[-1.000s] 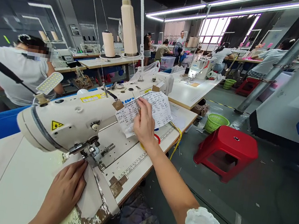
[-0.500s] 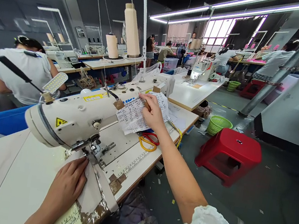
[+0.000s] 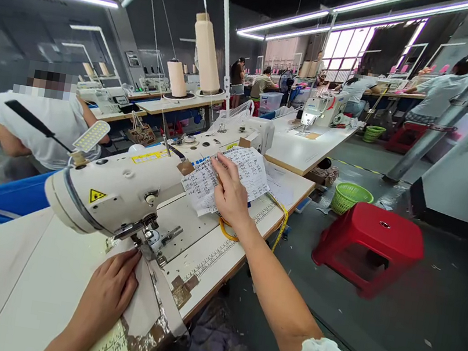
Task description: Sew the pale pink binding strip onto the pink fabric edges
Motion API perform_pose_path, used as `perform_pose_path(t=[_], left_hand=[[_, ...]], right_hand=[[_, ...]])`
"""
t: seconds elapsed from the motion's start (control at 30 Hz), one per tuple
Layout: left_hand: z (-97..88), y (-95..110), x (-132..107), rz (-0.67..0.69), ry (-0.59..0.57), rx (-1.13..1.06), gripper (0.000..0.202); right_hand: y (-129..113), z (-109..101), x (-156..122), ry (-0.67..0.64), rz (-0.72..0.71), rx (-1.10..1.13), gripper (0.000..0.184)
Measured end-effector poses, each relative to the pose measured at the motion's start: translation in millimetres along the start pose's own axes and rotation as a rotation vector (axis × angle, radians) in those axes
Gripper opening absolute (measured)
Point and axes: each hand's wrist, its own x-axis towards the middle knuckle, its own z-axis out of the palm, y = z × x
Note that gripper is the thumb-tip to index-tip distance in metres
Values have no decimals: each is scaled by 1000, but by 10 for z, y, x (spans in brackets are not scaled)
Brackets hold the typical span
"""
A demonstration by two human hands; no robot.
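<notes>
My left hand (image 3: 109, 286) rests on the bed of a white sewing machine (image 3: 113, 189), fingers curled and pressed together. Its fingertips are at the presser foot (image 3: 138, 240), on a thin white piece (image 3: 140, 302) that looks like cloth. My right hand (image 3: 231, 195) lies over a sheet of paper (image 3: 252, 169) covered in handwriting, which leans against the machine's arm. The fingers are stretched out and touch the sheet. Under that wrist, yellow-handled scissors (image 3: 228, 230) show in part. A yellow tape measure (image 3: 283, 224) hangs over the table edge.
A lamp (image 3: 91, 135) juts above the machine head. Thread cones (image 3: 208, 54) stand behind. A red stool (image 3: 376, 238) and green basket (image 3: 351, 198) are on the floor at right. A co-worker in white (image 3: 46, 124) sits at left; others work farther back.
My right hand has shifted slightly down over the paper, its fingers straighter, and now covers the red scissor handle. My left hand stays at the presser foot. The view has turned slightly left.
</notes>
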Motion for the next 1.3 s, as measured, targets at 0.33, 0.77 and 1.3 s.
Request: perform_pose_path(t=[0.33, 0.77, 1.3], left_hand=[[18, -3, -2, 11, 14, 17, 41], [37, -23, -1, 36, 44, 6, 39], [42, -57, -8, 27, 29, -20, 40]], right_hand=[[-182, -17, -12, -140, 57, -315, 69], [-333, 62, -23, -144, 162, -368, 71], [-275, 16, 56, -175, 145, -395, 73]])
